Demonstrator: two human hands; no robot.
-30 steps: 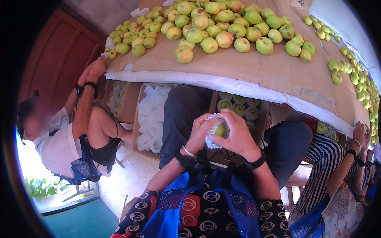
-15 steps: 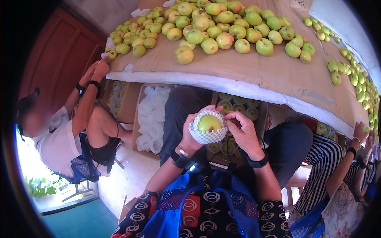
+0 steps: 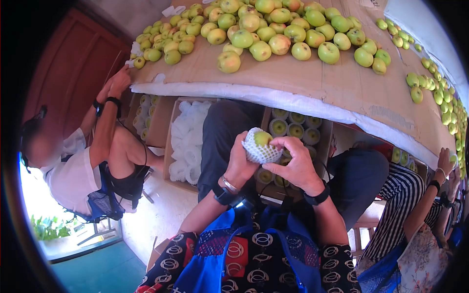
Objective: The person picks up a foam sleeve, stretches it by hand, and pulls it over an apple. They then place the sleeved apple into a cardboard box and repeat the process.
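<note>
A green apple (image 3: pixel 263 138) sits in a white foam net sleeve (image 3: pixel 260 154), its upper part showing bare. My left hand (image 3: pixel 239 163) is closed round the sleeved apple from the left. From the other side my right hand (image 3: pixel 299 168) grips it, with bent fingers at the sleeve's upper edge and the thumb lower down. Below and behind my hands, a cardboard box (image 3: pixel 322 141) holds rows of sleeved apples (image 3: pixel 295 131). Left of my knee, another box (image 3: pixel 168 168) is filled with loose white foam sleeves (image 3: pixel 188 141).
Before me, a cardboard-covered table (image 3: pixel 312 90) carries a large heap of green apples (image 3: pixel 293 33). At the left sits a person (image 3: pixel 73 166), hands at the table's corner. Further people's hands (image 3: pixel 445 163) work at the right edge. My knees are under the table.
Both hands have shifted slightly right and up with the sleeved apple, which has tilted. My right fingers have moved from the sleeve's side onto its upper edge.
</note>
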